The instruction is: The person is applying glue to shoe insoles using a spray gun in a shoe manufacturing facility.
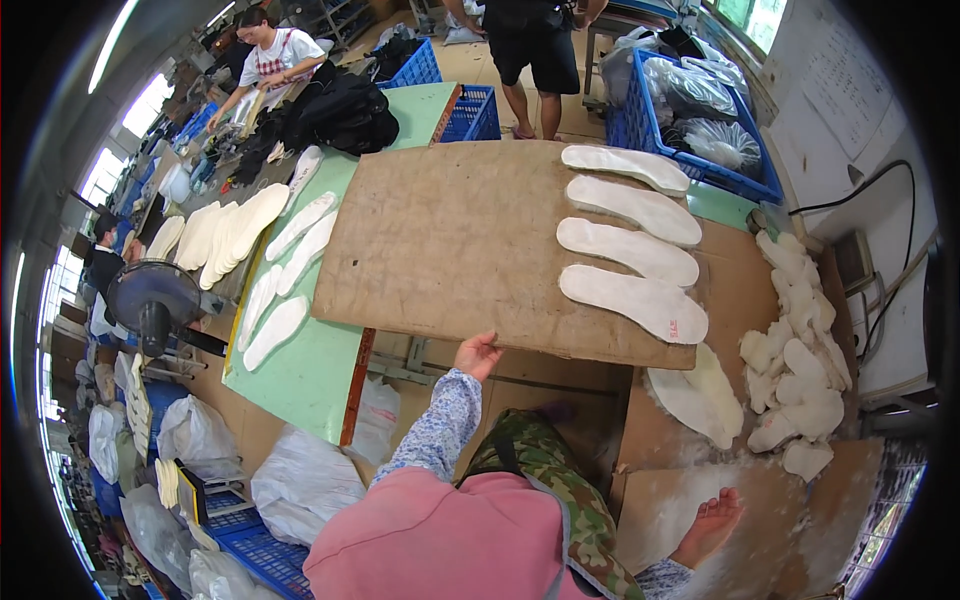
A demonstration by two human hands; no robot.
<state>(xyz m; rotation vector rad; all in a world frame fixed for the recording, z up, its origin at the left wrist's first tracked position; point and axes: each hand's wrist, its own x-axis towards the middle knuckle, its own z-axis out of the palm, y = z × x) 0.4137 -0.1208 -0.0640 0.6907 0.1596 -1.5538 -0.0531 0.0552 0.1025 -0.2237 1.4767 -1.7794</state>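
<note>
My left hand (479, 355) is closed on the near edge of a large brown cardboard sheet (440, 245), its fingers gripping the rim. Several white insoles lie in a column along the sheet's right side; the nearest insole (633, 302) has a small red mark at its heel. My right hand (708, 525) is at the lower right with fingers loosely bent and apart, holding nothing. It hovers by a cardboard surface (740, 495) dusted with white powder. Just past that hand, more insoles (700, 395) lie partly beneath the sheet's corner.
At the right is a heap of cream insoles (795, 360). Loose insoles lie on the green table (335, 375) at left, near a fan (153, 300). A blue crate (745, 175) holds bagged items at the back right. Two people, one standing (535, 60), one seated (280, 55), are beyond.
</note>
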